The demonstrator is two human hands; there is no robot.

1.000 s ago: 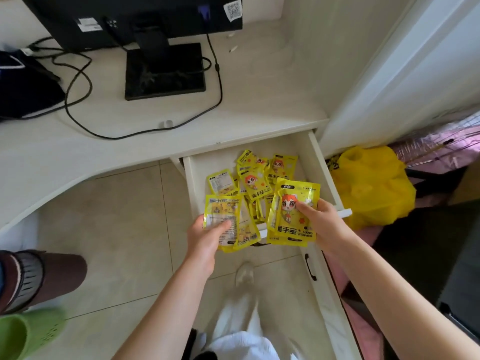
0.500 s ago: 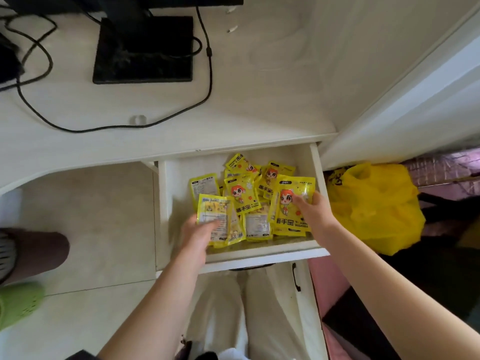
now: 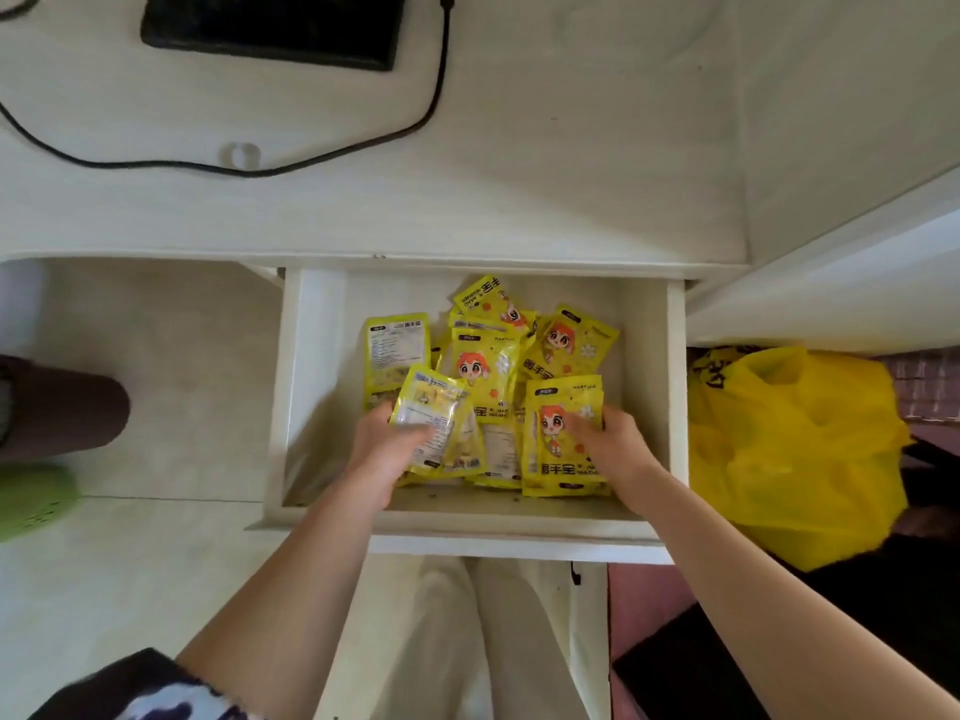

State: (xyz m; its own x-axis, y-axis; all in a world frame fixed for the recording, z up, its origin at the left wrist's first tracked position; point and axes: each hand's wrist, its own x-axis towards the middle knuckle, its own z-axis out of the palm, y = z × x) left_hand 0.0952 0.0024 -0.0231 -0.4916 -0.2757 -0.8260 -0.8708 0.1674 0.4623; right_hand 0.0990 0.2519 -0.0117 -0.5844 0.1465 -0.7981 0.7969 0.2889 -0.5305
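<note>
Found left hand (image 3: 382,449) inside the open drawer (image 3: 291,387), gripping the label-side packet (image 3: 439,420): thumb laid across the top face, fingers curled beneath. Cannot tell whether a second packet rides under it. Found right hand (image 3: 621,444) pinching the cartoon-side packet (image 3: 550,459) at its right edge, fingers spread narrowly over the front, thumb hidden behind. Logged both packets low over the front half of the drawer, overlapping the pile (image 3: 485,368); cannot tell whether touching it or just above.

Counted two hands, both occupied. Counted two packets held, plus at least five more lying loose and overlapped in the pile; true total not readable. Counted one yellow plastic bag (image 3: 795,449) on the floor just right of the drawer, and one black cable (image 3: 435,103) and one black stand base (image 3: 270,28) on the desk top (image 3: 545,200).

Placed the pile at centre to right-rear of the drawer. Noted bare drawer floor in a wide band along the left wall, a narrower band along the right wall, and a strip along the front wall. Noted drawer's rear edge tucked under the desk top's front edge.
</note>
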